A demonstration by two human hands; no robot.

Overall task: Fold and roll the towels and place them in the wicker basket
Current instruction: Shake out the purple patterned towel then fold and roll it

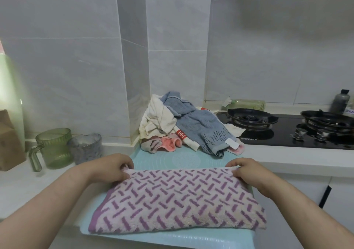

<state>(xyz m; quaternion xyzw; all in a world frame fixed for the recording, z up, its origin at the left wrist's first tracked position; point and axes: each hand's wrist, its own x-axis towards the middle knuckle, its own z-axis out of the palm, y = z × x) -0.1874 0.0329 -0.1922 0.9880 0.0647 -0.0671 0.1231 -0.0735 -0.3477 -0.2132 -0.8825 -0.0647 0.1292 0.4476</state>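
Head view: two hands pinch the far corners of a folded purple-patterned towel [178,200] on a pale blue mat [191,160].

The left hand [113,167] at 9 o'clock of the towel and the right hand [249,172] at 3 o'clock each nip its far edge between thumb and fingertips. At 12 o'clock lies a heap of loose towels [183,124], blue over cream and pink. At 10 o'clock stand a green cup [54,147] and a grey cup [86,148]; whether they hold anything I cannot tell. At 2 o'clock sits a gas hob [287,128].
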